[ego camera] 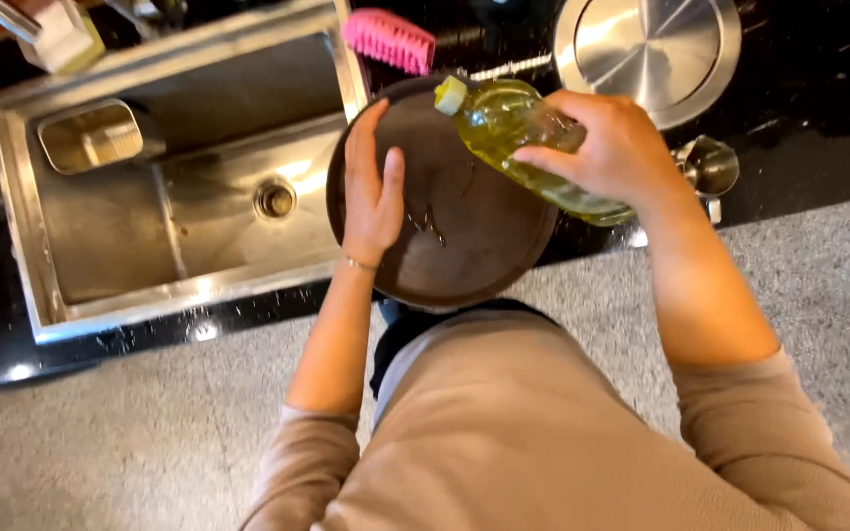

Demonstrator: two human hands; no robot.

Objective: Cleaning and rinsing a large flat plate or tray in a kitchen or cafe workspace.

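Yellow-filled bottle (pixel 523 147) sat clasped in the right hand (pixel 612 147), its long axis tipped, cap toward ten o'clock over the brown pan (pixel 474 246); left hand (pixel 371 192) pressed flat at the pan's nine o'clock rim.

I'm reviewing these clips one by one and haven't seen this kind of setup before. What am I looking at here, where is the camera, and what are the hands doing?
There is no machine: a person works bare-handed, and the one camera sits on their head, looking down. The left hand lies flat on a round dark brown pan held at the edge of a steel sink. The right hand grips a clear bottle of yellow liquid, tipped with its cap over the pan. On the black counter lie a pink brush, a round steel lid and a small steel cup.
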